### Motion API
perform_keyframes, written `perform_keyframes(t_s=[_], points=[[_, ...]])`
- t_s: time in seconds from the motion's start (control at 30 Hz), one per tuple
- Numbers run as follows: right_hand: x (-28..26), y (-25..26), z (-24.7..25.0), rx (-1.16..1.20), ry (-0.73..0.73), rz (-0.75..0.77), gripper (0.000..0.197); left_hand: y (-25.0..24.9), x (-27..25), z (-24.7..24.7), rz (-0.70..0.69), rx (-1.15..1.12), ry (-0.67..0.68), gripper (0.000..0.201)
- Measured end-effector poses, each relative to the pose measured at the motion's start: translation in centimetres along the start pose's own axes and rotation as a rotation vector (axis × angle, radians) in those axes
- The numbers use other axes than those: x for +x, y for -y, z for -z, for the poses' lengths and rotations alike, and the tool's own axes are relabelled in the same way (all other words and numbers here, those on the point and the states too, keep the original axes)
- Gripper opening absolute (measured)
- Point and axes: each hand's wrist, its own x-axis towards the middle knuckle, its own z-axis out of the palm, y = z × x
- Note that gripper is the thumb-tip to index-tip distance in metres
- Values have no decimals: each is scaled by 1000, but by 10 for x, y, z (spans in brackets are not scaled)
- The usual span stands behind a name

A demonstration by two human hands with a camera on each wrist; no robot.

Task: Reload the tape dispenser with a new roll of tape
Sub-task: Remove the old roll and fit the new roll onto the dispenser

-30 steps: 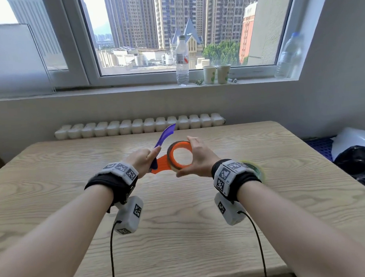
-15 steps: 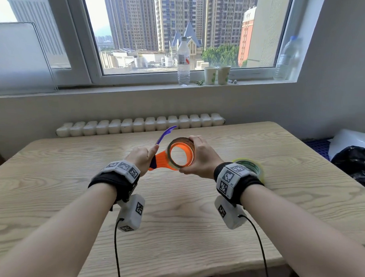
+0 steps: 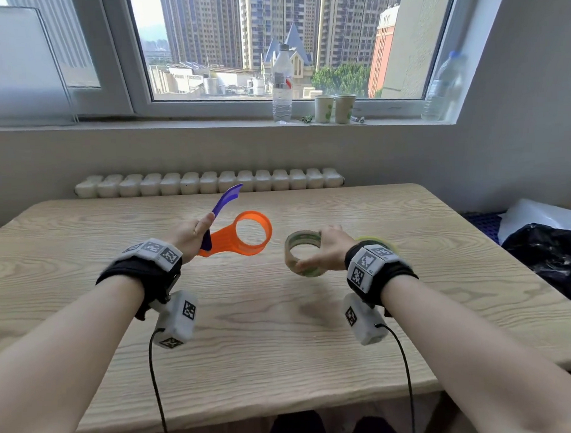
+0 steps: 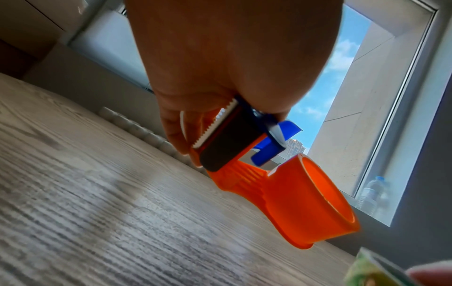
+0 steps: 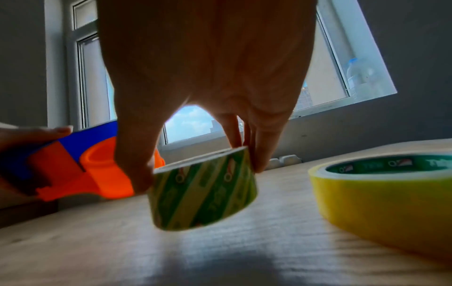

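Observation:
My left hand (image 3: 190,235) grips the handle of the orange tape dispenser (image 3: 246,239), held above the wooden table (image 3: 250,332). Its purple lever (image 3: 226,199) sticks up and its orange ring hub stands bare. The left wrist view shows the dispenser (image 4: 293,201) with its serrated blade near my fingers. My right hand (image 3: 325,250) holds an empty tape core (image 3: 303,253) with green print, thumb and fingers on its rim, just above the table. In the right wrist view the core (image 5: 205,189) hangs tilted. A full yellow tape roll (image 5: 381,195) lies flat to its right, mostly hidden behind my right wrist in the head view.
On the windowsill stand a water bottle (image 3: 281,82), two paper cups (image 3: 335,107) and another bottle (image 3: 445,85). A radiator (image 3: 207,182) runs behind the table's far edge. A black bag (image 3: 551,257) and white sheet lie off the table's right side.
My right hand has pulled the core off the dispenser's hub and carried it right and down toward the table. The left hand keeps the dispenser up, now with a bare hub.

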Motion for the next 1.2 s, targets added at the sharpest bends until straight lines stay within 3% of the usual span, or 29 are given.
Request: perform_keyframes(t_s=[0.1, 0.33, 0.53, 0.63, 0.7, 0.93, 1.2], points=[[1, -4, -13, -75, 91, -50, 66, -6, 1, -5, -26, -3, 29, 61], [54, -46, -54, -75, 112, 51, 121, -24, 7, -23, -91, 4, 111, 60], [-1, -27, -13, -26, 95, 60, 100, -41, 12, -35, -165, 48, 133, 62], [-1, -42, 9, 23, -33, 57, 73, -50, 14, -39, -160, 89, 122, 61], [1, -57, 18, 37, -103, 40, 66, -54, 18, -44, -163, 104, 142, 60], [8, -96, 25, -4, -72, -144, 102, -59, 31, -60, -221, 51, 184, 62], [19, -105, 15, 9, -54, -307, 108, -56, 34, -67, -230, 50, 170, 61]])
